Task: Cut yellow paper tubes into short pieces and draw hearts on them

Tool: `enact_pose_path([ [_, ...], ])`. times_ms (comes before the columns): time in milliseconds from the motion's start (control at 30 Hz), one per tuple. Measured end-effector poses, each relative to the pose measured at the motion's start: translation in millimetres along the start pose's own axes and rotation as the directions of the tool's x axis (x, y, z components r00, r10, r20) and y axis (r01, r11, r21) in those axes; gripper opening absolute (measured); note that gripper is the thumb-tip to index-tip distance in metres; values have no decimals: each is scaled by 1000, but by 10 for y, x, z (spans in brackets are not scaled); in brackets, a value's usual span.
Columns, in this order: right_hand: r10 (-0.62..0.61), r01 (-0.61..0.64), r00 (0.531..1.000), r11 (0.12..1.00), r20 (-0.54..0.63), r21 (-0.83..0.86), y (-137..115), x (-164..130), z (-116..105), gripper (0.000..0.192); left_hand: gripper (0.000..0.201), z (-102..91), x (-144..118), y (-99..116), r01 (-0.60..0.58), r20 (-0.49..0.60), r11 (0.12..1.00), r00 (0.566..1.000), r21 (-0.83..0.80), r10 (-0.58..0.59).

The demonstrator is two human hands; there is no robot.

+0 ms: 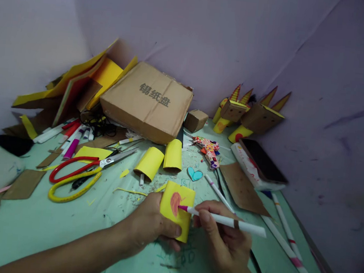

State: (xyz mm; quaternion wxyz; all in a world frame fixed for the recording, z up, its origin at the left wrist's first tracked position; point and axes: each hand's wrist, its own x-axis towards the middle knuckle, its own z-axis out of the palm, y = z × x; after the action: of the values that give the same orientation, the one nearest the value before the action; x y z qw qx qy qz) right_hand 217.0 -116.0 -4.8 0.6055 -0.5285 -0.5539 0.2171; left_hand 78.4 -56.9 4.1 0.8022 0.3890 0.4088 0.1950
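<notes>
My left hand (153,219) is closed around a yellow paper-covered tube (187,197), thumb across its front. On the tube's face shows a reddish-pink coloured shape, partly heart-like. In my right hand (226,239) is a white felt-tip marker (244,226) with a pink tip, which meets the coloured patch. Just beyond the tube lie two more yellow tubes, one tipped on its side (149,163) and one beside it (173,155). A small blue heart (194,174) is on the table behind the marker.
Red-and-yellow-handled scissors (108,161) lie at left, near several markers (73,143). A cardboard box (146,101) stands behind. A patterned glue gun (208,147), cardboard figures (257,118), a phone (261,159) on a white pack and a cardboard sheet (241,189) are at right.
</notes>
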Motion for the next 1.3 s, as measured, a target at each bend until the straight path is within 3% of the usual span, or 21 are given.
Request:
enact_pose_path([
  [133, 13, -13, 1000, 1000, 20, -9, -1, -6, 1, 25, 26, 3, 1, 2, -9, 16, 1000, 1000, 5, 9],
  [300, -56, 56, 998, 998, -7, -1, 19, -5, 3, 17, 28, -5, 4, -9, -2, 0, 1000, 1000, 5, 2],
  [467, -19, 19, 999, 1000, 49, 9, 39, -13, -3, 20, 26, 4, 0, -3, -7, 10, 1000, 1000, 17, 7],
  [633, -67, 67, 998, 998, 0, 16, 29, -2, 9, 16, 30, 3, 15, -16, 0, -2, 1000, 1000, -6, 0],
  [833, -3, 0, 998, 999, 70, 33, 19, -20, -15, 21, 26, -3, 3, -12, -22, 3, 1000, 1000, -19, 22],
  [1300, -24, 24, 999, 1000, 47, 12, 39, -23, -9, 21, 31, -4, 6, -12, -26, -7, 999, 1000, -32, 26],
])
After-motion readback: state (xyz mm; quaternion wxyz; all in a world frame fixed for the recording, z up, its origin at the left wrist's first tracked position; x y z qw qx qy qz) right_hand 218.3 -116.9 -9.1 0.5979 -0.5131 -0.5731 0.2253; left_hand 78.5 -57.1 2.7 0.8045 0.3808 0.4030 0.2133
